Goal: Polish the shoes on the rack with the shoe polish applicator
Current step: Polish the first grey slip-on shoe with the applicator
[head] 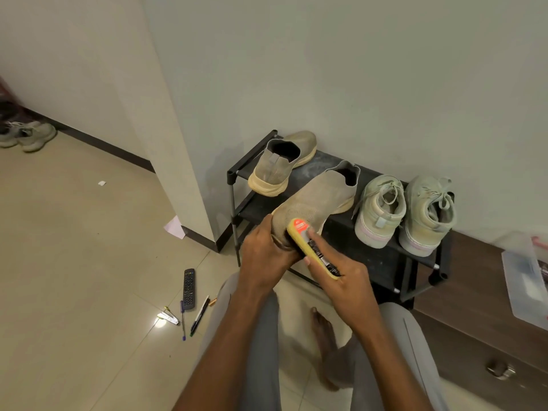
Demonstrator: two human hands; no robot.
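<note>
Shoe: tan knit slip-on, toe clasped in left grip.
Applicator: yellow oblong sponge, right grip clamped round it, on the toe.
Rack: black, thin-tubed.

- We saw a black remote control lying on the tiled floor at near left.
- Beside it lay several pens and a small shiny metal item we could not identify.
- A folded white paper rested against the base of the wall corner, and a smaller scrap lay farther left.
- A pair of pale sneakers sat far left by the wall.
- At right, a clear plastic box sat on a brown wooden cabinet.
</note>
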